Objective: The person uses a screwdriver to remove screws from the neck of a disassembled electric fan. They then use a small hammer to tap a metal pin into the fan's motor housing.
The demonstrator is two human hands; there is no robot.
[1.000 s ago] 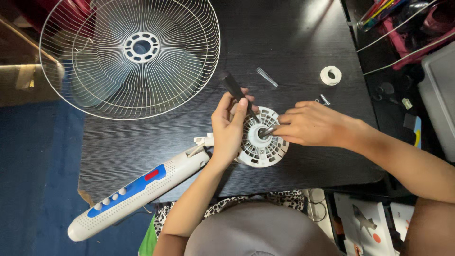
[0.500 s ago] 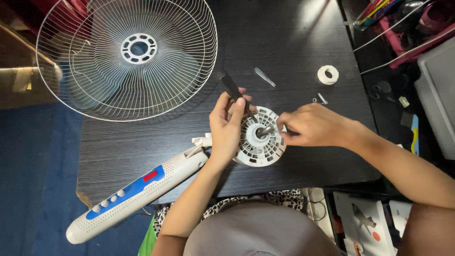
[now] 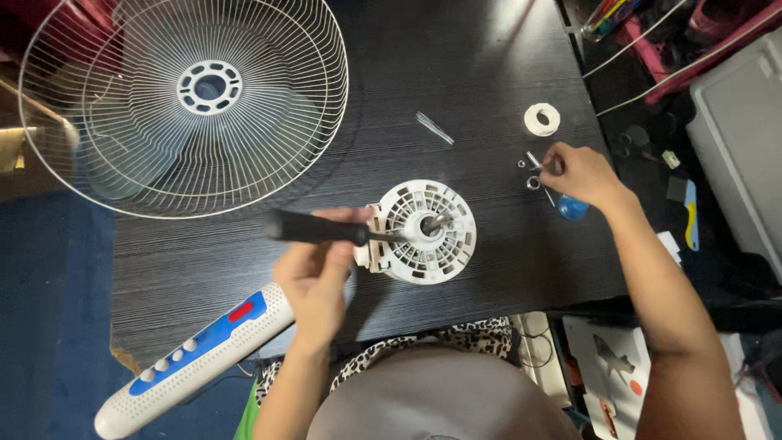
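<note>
A round white fan motor housing (image 3: 423,232) with a metal shaft in its middle stands on the black table (image 3: 456,73). My left hand (image 3: 316,281) grips a black-handled screwdriver (image 3: 318,229), its tip pointing right at the housing. My right hand (image 3: 580,173) has reached to the table's right side, fingers closed over small metal screws and washers (image 3: 531,167) lying there. Whether it holds one is hidden. A blue-handled tool (image 3: 573,208) lies just under that hand.
A white wire fan guard (image 3: 183,98) covers the table's far left. The fan's white and blue control column (image 3: 191,358) sticks out past the near edge. A white plastic ring (image 3: 542,119) and a small clear strip (image 3: 435,128) lie at the back. Clutter and cables fill the floor on the right.
My right hand left the motor housing and moved right to the small hardware. My left hand dropped lower and swung the screwdriver level, pointing at the housing.
</note>
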